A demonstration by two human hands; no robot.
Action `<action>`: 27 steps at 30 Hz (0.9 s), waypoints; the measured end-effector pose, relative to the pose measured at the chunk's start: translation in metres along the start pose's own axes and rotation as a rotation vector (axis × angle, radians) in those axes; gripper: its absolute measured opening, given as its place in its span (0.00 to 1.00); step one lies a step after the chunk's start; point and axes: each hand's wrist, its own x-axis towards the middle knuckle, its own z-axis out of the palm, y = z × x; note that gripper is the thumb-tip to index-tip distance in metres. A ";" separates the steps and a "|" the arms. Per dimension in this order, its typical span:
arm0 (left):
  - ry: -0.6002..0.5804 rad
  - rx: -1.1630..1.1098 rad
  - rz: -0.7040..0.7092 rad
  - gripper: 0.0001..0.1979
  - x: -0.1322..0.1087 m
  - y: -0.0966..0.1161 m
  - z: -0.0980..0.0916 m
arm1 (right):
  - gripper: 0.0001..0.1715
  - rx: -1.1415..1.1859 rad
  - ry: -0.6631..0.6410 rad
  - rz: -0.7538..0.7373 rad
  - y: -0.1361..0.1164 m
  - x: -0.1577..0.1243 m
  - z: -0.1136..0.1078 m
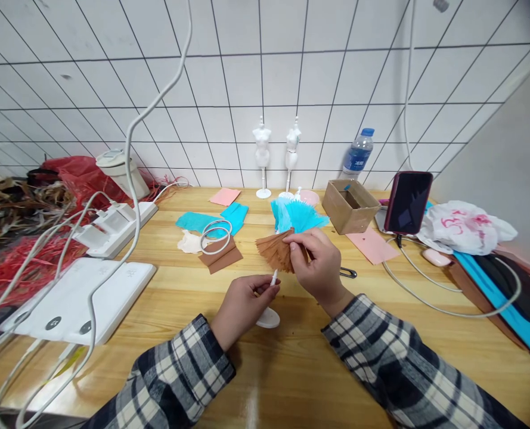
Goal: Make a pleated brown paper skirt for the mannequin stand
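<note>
My left hand (250, 302) pinches the thin white rod of a small stand, whose round base (269, 318) shows just beneath my fingers. Above it, my right hand (317, 260) is closed on the edge of a brown pleated piece of paper or cloth (274, 250) that fans out like a skirt. A frilled blue piece (301, 214) spreads behind and above the brown one. The fingers of my right hand hide part of the brown pleats. Whatever the rod carries at its top is covered by the pleats.
Two white miniature dress forms (262, 149) stand by the tiled wall. White rings (216, 237) lie on brown and blue pieces at left. A cardboard box (350, 207), a water bottle (358, 152) and a phone (408, 202) are at right. A white cable (133, 179) hangs at left.
</note>
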 end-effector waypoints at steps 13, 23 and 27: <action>0.041 -0.089 -0.061 0.14 0.001 0.011 -0.003 | 0.11 -0.234 -0.111 -0.133 -0.004 -0.003 -0.001; 0.109 -0.087 -0.053 0.13 0.005 0.001 -0.006 | 0.15 -0.259 -0.176 -0.382 -0.014 -0.025 -0.010; 0.163 -0.136 -0.078 0.18 0.010 -0.005 -0.006 | 0.17 -0.230 -0.282 -0.514 -0.012 -0.046 -0.030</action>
